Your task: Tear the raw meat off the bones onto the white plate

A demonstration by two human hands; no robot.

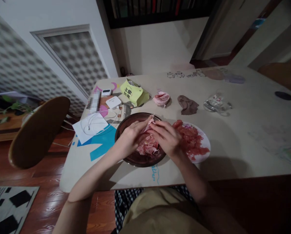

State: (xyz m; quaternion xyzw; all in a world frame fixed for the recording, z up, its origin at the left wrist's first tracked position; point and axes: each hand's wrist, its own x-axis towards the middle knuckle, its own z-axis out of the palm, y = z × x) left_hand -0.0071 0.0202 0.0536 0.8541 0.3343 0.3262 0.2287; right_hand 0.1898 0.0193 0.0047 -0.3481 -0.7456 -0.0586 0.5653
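Note:
Both hands meet over a dark brown bowl [123, 155]. My left hand [133, 131] is closed on a pale pink piece of raw meat [149, 123], near the bowl's far rim. On the other side of that piece, my right hand [167, 136] pinches it with the fingertips. Below them, a heap of raw meat scraps [146, 145] lies in the bowl. Right beside the bowl, partly behind my right wrist, a white plate [205, 143] carries red raw meat pieces [190, 138]. My fingers hide part of the held piece.
Across the table [223, 136] stand a yellow-green tissue pack [135, 92], a pink crumpled bundle [161, 98], a brown cloth [187, 104] and a clear plastic container [216, 103]. A white box with a cable [113, 102] and paper [90, 127] lie left. A chair [39, 133] stands beyond.

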